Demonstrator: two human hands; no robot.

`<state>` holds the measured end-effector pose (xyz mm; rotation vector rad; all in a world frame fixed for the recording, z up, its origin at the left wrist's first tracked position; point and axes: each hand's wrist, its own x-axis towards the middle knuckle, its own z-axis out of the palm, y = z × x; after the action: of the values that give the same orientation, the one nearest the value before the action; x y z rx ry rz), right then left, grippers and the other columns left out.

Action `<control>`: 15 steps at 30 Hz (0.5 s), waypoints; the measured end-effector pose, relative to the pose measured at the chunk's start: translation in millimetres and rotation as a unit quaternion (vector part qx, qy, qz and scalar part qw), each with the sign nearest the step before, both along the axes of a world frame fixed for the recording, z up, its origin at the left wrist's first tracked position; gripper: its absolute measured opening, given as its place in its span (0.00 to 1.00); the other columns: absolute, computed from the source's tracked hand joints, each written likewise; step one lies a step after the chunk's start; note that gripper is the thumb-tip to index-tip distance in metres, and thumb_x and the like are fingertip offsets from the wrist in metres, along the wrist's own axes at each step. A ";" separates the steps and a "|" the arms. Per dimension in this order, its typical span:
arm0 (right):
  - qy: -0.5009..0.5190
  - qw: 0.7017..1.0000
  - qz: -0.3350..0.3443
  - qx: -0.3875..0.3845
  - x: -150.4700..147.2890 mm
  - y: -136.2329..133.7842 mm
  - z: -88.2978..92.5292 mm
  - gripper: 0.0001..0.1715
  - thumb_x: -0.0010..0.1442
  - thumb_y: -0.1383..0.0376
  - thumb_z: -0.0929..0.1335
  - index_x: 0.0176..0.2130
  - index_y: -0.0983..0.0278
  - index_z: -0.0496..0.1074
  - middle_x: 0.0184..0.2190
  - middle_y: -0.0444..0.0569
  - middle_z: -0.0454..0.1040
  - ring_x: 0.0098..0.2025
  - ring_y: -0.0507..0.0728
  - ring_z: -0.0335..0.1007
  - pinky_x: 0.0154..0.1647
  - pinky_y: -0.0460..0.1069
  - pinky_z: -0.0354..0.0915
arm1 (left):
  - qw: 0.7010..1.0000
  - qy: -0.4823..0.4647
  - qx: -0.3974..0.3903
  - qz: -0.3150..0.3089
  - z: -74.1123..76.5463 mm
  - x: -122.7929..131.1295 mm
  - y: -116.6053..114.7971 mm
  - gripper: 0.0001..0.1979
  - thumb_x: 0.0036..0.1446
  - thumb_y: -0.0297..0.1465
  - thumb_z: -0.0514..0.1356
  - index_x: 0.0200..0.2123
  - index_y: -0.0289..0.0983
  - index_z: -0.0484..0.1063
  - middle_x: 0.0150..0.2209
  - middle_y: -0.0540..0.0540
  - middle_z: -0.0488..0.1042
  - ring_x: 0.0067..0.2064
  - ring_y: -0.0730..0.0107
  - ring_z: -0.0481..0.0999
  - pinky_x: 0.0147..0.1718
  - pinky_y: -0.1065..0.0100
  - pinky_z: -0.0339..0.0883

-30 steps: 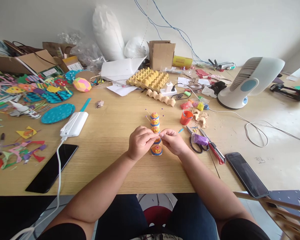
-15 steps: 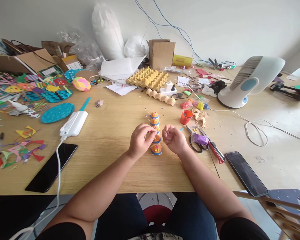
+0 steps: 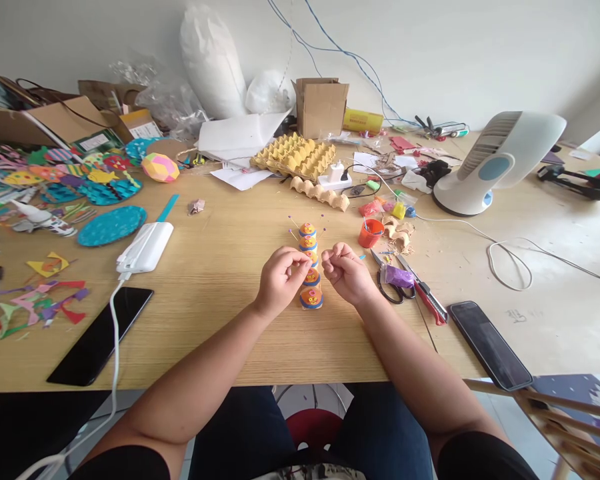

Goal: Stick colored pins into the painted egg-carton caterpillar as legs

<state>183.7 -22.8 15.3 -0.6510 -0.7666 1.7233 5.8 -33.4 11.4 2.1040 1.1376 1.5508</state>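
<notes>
A row of egg-carton bumps (image 3: 311,298), dressed in orange and blue clay with small faces, stands on the table before me. Thin stalks with purple tips stick out from its far end. My left hand (image 3: 281,280) hovers at the row's left side, thumb and fingers pinched together. Across from it, my right hand (image 3: 349,272) is closed with the fingers curled in a pinch. A small gap separates the two hands. Whatever lies between either set of fingertips is too small to make out. The middle bumps are partly hidden behind my left fingers.
To the right lie black scissors (image 3: 391,292), a purple clay packet (image 3: 399,276), a utility knife (image 3: 433,303) and a phone (image 3: 491,343). An orange cup (image 3: 371,233) stands behind them. At left are a white power bank (image 3: 147,248) and a black phone (image 3: 103,337).
The view has shifted slightly, so the table's things appear a little farther left. My right fingers have risen a touch; my left hand keeps its pinch.
</notes>
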 end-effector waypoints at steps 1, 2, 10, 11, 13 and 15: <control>0.001 1.000 0.004 0.000 -0.3 -0.5 0.6 0.12 0.50 0.71 0.70 0.31 0.60 0.63 0.31 0.43 0.73 0.27 0.50 0.60 0.25 0.44 0.54 | 1.000 0.001 0.001 -0.002 -0.2 0.0 -0.2 0.05 0.65 0.32 0.61 0.36 0.38 0.74 0.35 0.48 0.74 0.33 0.73 0.71 0.32 0.69 0.67; 0.000 1.000 0.008 -0.001 -0.5 -1.0 1.2 0.12 0.50 0.71 0.70 0.31 0.60 0.63 0.32 0.44 0.74 0.28 0.50 0.62 0.27 0.44 0.57 | 1.000 0.002 0.002 -0.004 -0.4 0.0 -0.3 0.05 0.65 0.32 0.61 0.36 0.38 0.74 0.35 0.48 0.74 0.33 0.73 0.71 0.32 0.69 0.67; -0.006 1.000 0.028 -0.003 -1.3 -1.2 0.9 0.11 0.48 0.73 0.69 0.30 0.60 0.63 0.30 0.44 0.73 0.27 0.50 0.57 0.28 0.45 0.56 | 1.000 0.004 -0.002 0.000 -1.4 0.5 0.1 0.06 0.65 0.34 0.60 0.35 0.38 0.74 0.35 0.47 0.74 0.33 0.73 0.71 0.30 0.70 0.66; -0.005 1.000 0.028 -0.002 -1.3 -1.1 0.6 0.11 0.48 0.73 0.68 0.30 0.60 0.63 0.29 0.44 0.73 0.27 0.50 0.57 0.28 0.45 0.56 | 1.000 0.005 -0.003 0.000 -1.6 0.5 0.1 0.06 0.65 0.34 0.60 0.35 0.39 0.74 0.35 0.47 0.74 0.33 0.73 0.71 0.31 0.70 0.66; -0.003 1.000 0.025 -0.003 -1.3 -1.2 0.1 0.11 0.48 0.73 0.69 0.30 0.60 0.63 0.30 0.44 0.74 0.27 0.50 0.58 0.29 0.45 0.57 | 1.000 0.006 -0.005 -0.004 -1.9 0.5 -0.1 0.06 0.65 0.33 0.61 0.36 0.39 0.74 0.35 0.48 0.74 0.33 0.73 0.71 0.31 0.70 0.66; -0.006 1.000 0.024 -0.005 -1.5 -1.5 -0.1 0.12 0.49 0.72 0.70 0.31 0.60 0.64 0.31 0.44 0.74 0.28 0.50 0.59 0.31 0.46 0.58 | 1.000 0.005 -0.006 -0.006 -2.2 0.5 -0.3 0.05 0.64 0.33 0.61 0.36 0.38 0.74 0.35 0.48 0.74 0.33 0.73 0.71 0.30 0.70 0.65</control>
<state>182.1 -24.4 15.2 -0.6550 -0.7893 1.7686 6.4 -33.7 9.2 2.1097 1.1326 1.5263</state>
